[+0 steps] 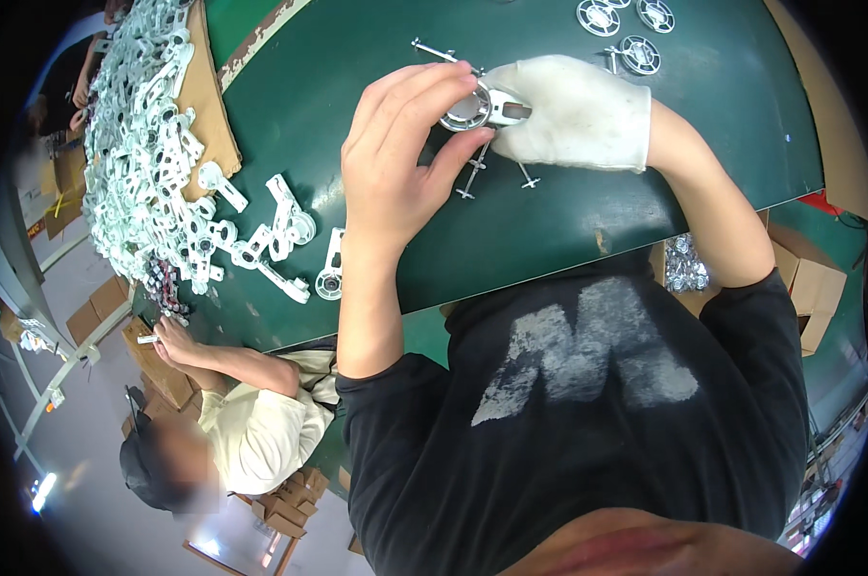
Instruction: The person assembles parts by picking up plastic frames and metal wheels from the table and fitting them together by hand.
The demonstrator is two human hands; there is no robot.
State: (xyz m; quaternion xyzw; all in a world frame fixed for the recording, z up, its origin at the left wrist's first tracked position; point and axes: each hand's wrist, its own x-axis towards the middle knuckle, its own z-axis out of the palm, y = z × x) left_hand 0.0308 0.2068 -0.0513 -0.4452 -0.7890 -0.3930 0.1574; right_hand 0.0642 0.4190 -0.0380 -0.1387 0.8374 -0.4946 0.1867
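Over the green table [338,96], a white part with a round silver ring [468,110] is held between my two hands. My bare left hand [405,144] is closed on the ring's left side, fingers at its top and thumb at its lower edge. My right hand [573,113], in a white glove, grips the part's other end; most of its fingers are hidden. Thin silver sprue-like pieces lie around my hands: one rod [434,50] above, another branched piece [474,175] below, and a short one [530,178] beside it.
Round spoked silver covers [638,55] lie at the far right. A big heap of white parts [151,134] fills the left, against a cardboard sheet [213,96]; several loose ones [282,221] lie nearer. A co-worker [261,422] sits at left. A box of shiny parts [685,264] stands below the table edge.
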